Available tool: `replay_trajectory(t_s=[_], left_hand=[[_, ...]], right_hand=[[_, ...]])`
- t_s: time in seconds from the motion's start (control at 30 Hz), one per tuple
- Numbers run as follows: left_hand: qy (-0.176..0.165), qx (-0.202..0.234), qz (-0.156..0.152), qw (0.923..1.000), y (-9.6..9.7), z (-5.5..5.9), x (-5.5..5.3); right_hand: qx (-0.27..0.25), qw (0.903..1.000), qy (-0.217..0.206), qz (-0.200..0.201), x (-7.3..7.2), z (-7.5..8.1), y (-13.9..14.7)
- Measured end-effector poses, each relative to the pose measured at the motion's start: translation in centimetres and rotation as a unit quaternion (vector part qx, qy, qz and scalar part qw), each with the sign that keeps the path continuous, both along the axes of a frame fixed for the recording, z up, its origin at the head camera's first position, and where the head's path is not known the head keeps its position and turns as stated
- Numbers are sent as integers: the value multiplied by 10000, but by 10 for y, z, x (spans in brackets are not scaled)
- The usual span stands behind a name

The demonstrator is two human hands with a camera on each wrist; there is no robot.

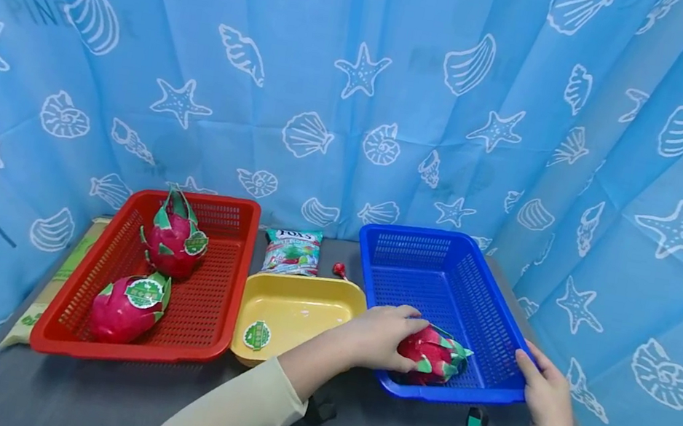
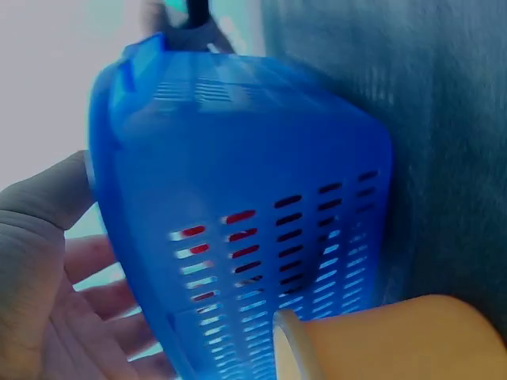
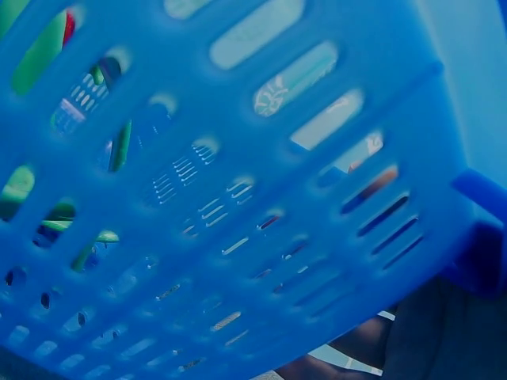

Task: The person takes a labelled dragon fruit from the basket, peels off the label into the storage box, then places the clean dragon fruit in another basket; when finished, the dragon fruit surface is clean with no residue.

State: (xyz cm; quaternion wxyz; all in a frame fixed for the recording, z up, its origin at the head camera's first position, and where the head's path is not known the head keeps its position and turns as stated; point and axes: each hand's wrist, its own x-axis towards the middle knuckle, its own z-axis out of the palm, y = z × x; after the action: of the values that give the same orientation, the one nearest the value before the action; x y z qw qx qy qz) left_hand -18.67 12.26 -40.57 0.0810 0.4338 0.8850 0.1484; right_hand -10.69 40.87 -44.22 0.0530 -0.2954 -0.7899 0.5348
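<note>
A pink dragon fruit (image 1: 434,359) with green-tipped scales lies in the near left corner of the blue basket (image 1: 421,233). My left hand (image 1: 377,336) reaches over that basket's left rim and grips the fruit from its left side, fingers above and thumb lower. In the left wrist view, the basket's slotted wall (image 2: 206,150) stands in front of the left hand (image 2: 79,317), and red shows through the slots. Over at the basket's near right corner, my right hand (image 1: 551,403) grips the rim. The right wrist view shows mostly basket wall (image 3: 261,174).
A red basket (image 1: 214,312) at left holds two dragon fruits (image 1: 124,313) with stickers. Between the baskets sits a yellow tray (image 1: 304,288); behind it lie a candy bag (image 1: 292,253) and a red lollipop (image 1: 340,269). A long green packet (image 1: 63,278) lies beside the red basket.
</note>
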Motion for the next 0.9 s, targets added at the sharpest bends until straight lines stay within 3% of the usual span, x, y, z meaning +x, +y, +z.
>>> replay_trajectory(t_s=[0.17,0.3,0.37,0.5,0.63,0.8,0.9], left_hand=[[-13,727,-74,9973,-15,2,9],[186,1712,-161,9849,-33,8,21],[371,2334,-195,9715,-43,12,27],[800,3373,-337,9374,-64,21,39],[1077,3991,-405,9097,-85,29,49],[973,4627,-332,8805,-112,40,65],[1161,4821,-216,8681,-132,43,73]], right_hand=[[-7,10000,6,-37,0,1,0],[-32,10000,-40,-20,0,1,-1],[-17,10000,-54,-4,0,1,-1],[1,10000,-84,10,0,2,-2],[8,9999,-127,27,0,2,-1],[-7,9998,-157,96,1,3,-1],[-12,9998,-170,132,1,2,-1]])
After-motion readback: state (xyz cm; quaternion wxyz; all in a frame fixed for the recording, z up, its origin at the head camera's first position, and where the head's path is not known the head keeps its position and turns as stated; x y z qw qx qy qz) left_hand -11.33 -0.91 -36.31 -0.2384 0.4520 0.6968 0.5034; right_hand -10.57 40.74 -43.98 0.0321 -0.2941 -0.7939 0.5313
